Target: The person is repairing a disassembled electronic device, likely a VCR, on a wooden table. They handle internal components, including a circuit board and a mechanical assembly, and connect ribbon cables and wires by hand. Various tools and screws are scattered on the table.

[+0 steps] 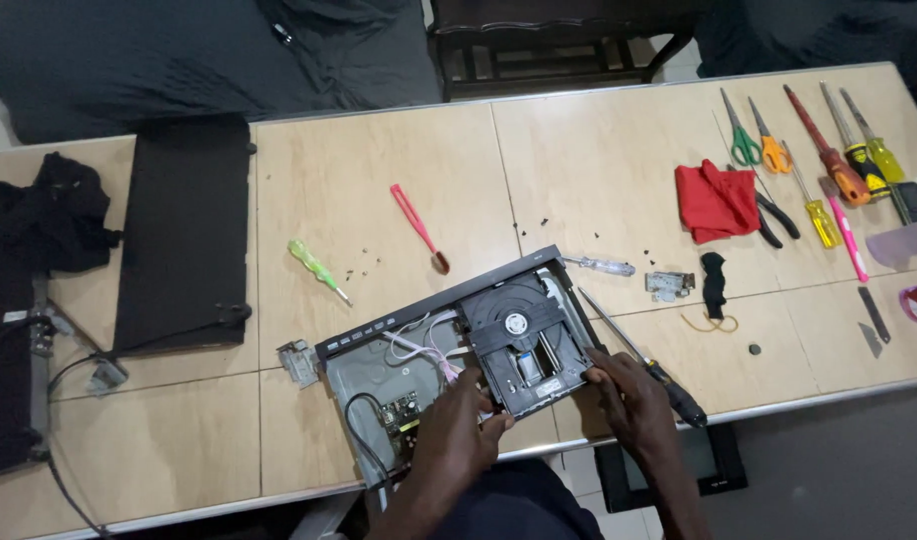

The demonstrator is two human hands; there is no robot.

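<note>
Both hands gripped the black disc drive at the opened player's three o'clock end: left hand at seven o'clock, right hand at four, long axis running eleven-to-five.

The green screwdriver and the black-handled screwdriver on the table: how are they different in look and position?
The green screwdriver is short with a translucent green handle; the black-handled screwdriver is longer and dark. The green one lies left of the opened disc player, apart from both hands; the black-handled one lies beside the right hand. Both lie flat and diagonal.
</note>
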